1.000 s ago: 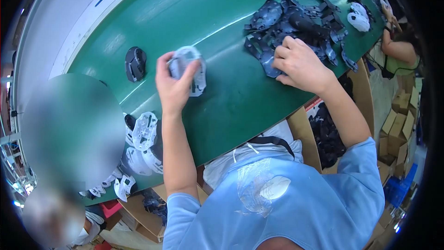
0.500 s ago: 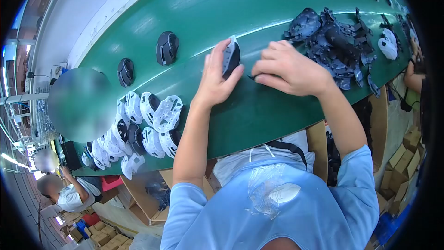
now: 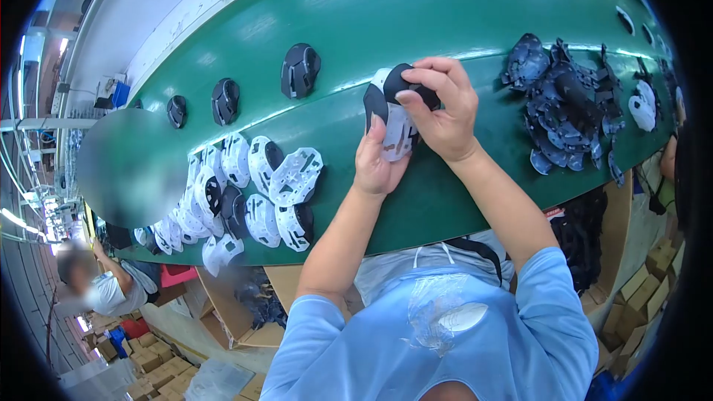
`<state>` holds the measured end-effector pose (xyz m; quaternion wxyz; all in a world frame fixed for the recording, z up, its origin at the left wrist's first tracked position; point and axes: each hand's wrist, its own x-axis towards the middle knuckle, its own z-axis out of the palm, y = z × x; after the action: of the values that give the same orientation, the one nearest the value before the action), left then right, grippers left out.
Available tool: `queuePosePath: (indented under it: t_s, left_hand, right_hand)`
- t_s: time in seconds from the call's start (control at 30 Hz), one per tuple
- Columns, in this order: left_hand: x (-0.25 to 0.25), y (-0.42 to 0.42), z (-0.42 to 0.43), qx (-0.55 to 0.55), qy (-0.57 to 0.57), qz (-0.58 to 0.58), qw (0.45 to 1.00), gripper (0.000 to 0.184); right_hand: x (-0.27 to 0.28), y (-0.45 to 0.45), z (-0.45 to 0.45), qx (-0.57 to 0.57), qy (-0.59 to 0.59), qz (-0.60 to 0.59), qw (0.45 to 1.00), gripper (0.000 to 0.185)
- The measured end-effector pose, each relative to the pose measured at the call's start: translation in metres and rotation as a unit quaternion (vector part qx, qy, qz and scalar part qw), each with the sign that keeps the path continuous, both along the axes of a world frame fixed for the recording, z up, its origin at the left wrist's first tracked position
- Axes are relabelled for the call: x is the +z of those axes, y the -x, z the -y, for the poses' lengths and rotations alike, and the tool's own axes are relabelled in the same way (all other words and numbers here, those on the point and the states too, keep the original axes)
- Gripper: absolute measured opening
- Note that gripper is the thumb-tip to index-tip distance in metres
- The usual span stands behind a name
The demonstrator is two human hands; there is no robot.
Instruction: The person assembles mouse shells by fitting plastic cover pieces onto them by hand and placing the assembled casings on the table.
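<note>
My left hand [image 3: 379,163] is closed around a white perforated shell [image 3: 397,134], shaped like a computer mouse body, with a black panel on its side. Between the thumb and fingers of my right hand [image 3: 451,115] is a black curved cover [image 3: 407,83], set against the far end of the white shell. Whether the cover is fastened there I cannot tell. To the right of my hands lies a heap of dark plastic shell parts [image 3: 557,104]. Beyond my left hand, a dark mouse [image 3: 300,71] rests on the green table [image 3: 416,22].
Several white shells [image 3: 260,219], some with black parts, lie clustered at the left. Two more dark mice [image 3: 226,101] sit further along. A white part [image 3: 642,106] is beyond the dark heap. Cardboard boxes stand under the table edge. Another person [image 3: 115,282] is at the far left.
My hands have come together. The black cover now shows in my right hand against the shell, whose perforated face has turned into view. The camera view has shifted, so table items appear further right.
</note>
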<state>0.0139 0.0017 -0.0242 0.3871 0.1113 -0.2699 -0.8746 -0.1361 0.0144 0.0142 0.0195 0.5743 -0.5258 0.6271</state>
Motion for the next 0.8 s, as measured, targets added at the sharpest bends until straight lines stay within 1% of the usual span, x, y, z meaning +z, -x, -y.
queuePosePath:
  t_s: [0.03, 0.1, 0.17, 0.2, 0.23, 0.27, 0.3, 0.33, 0.37, 0.4, 0.43, 0.47, 0.5, 0.53, 0.57, 0.63, 0.7, 0.8]
  left_hand:
    - [-0.002, -0.004, 0.002, -0.013, -0.020, -0.032, 0.999, 0.057]
    - [-0.003, -0.009, 0.007, -0.020, -0.042, -0.082, 0.996, 0.053]
    - [-0.004, -0.014, 0.012, -0.044, 0.017, -0.016, 0.999, 0.052]
    - [0.001, -0.017, 0.014, -0.057, 0.044, 0.017, 0.997, 0.052]
    - [0.006, -0.017, 0.019, -0.082, 0.018, 0.009, 0.996, 0.062]
    - [0.013, -0.016, 0.020, -0.051, 0.072, 0.038, 0.995, 0.066]
    - [0.023, -0.013, 0.021, -0.019, 0.126, 0.066, 0.990, 0.071]
    - [0.028, -0.011, 0.022, 0.013, 0.179, 0.096, 0.979, 0.075]
    - [0.027, -0.012, 0.022, 0.017, 0.216, 0.109, 0.970, 0.088]
    - [0.025, -0.011, 0.022, 0.019, 0.243, 0.111, 0.964, 0.089]
    - [0.022, -0.007, 0.020, 0.021, 0.271, 0.112, 0.956, 0.091]
    - [0.016, -0.004, 0.017, 0.022, 0.297, 0.112, 0.948, 0.093]
    - [0.011, 0.002, 0.010, 0.036, 0.284, 0.101, 0.953, 0.096]
    - [0.008, 0.000, 0.010, 0.021, 0.253, 0.115, 0.960, 0.095]
    - [0.008, -0.004, 0.010, 0.006, 0.223, 0.129, 0.966, 0.095]
    - [0.019, -0.008, 0.014, 0.003, 0.215, 0.162, 0.963, 0.093]
    - [0.032, -0.009, 0.013, 0.024, 0.252, 0.196, 0.947, 0.090]
    - [0.033, -0.012, 0.014, 0.009, 0.192, 0.167, 0.967, 0.085]
  right_hand:
    - [-0.004, -0.001, -0.001, 0.000, -0.010, -0.022, 1.000, 0.036]
    - [-0.001, 0.003, -0.007, 0.051, -0.027, -0.079, 0.995, 0.041]
    - [0.001, 0.014, -0.011, 0.097, -0.057, -0.121, 0.986, 0.045]
    - [-0.001, 0.016, -0.015, 0.107, -0.079, -0.040, 0.990, 0.044]
    - [-0.001, 0.017, -0.020, 0.114, -0.099, 0.042, 0.988, 0.042]
    - [-0.001, 0.017, -0.024, 0.119, -0.118, 0.123, 0.978, 0.041]
    - [-0.004, 0.017, -0.026, 0.110, -0.078, 0.185, 0.973, 0.039]
    - [-0.004, 0.011, -0.030, 0.124, -0.087, 0.252, 0.956, 0.040]
    - [-0.003, 0.000, -0.036, 0.137, -0.096, 0.320, 0.933, 0.040]
    - [-0.003, -0.006, -0.039, 0.147, -0.104, 0.386, 0.905, 0.041]
    - [-0.012, -0.012, -0.035, 0.120, -0.087, 0.269, 0.952, 0.042]
    - [-0.016, -0.023, -0.035, 0.137, -0.061, 0.301, 0.942, 0.042]
    - [-0.020, -0.032, -0.036, 0.138, -0.053, 0.355, 0.923, 0.042]
    - [-0.024, -0.038, -0.036, 0.138, -0.045, 0.408, 0.901, 0.043]
    - [-0.024, -0.039, -0.037, 0.139, -0.053, 0.428, 0.891, 0.043]
    - [-0.019, -0.039, -0.036, 0.142, -0.066, 0.465, 0.871, 0.044]
    - [-0.020, -0.033, -0.035, 0.155, -0.074, 0.416, 0.893, 0.043]
    - [-0.022, -0.027, -0.039, 0.150, -0.088, 0.371, 0.912, 0.042]
